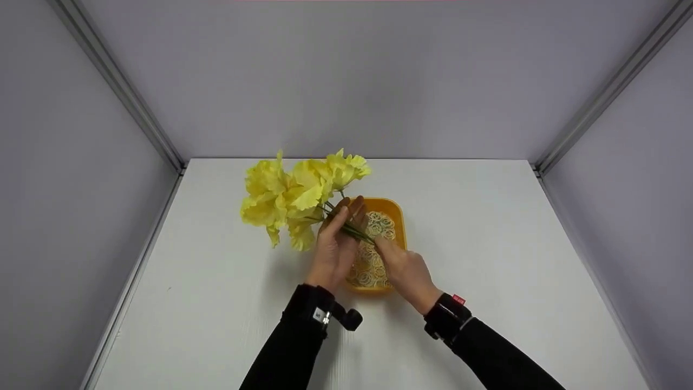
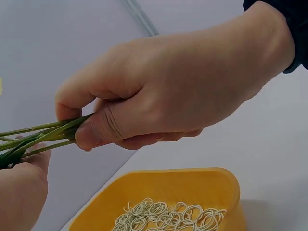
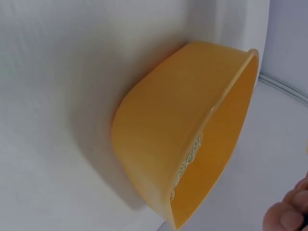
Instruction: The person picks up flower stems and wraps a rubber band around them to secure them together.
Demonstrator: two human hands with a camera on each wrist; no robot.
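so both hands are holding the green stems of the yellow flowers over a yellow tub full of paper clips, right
Not quite: the yellow tub holds rubber bands, not paper clips, as the left wrist view shows. Both the left hand and right hand do hold the green stems of the yellow flowers.

The oblong orange-yellow tub (image 3: 159, 144) is seen to be of smooth plastic with a soft, satin sheen on its outer wall. The pale cream loops (image 2: 168, 216) heaped inside it are seen as thin, rubbery and dull. The yellow petals of the flowers (image 1: 292, 195) are shown with a crinkled, cloth-like, matt look, and the thin green stems (image 2: 38, 137) appear smooth and slightly glossy, like plastic. The white tabletop (image 1: 487, 244) is rendered matt and faintly grained. The grey walls (image 1: 352, 76) are seen matt, and their corner rails (image 1: 116, 84) resemble brushed metal. The black sleeves (image 1: 287, 352) are of matt cloth.
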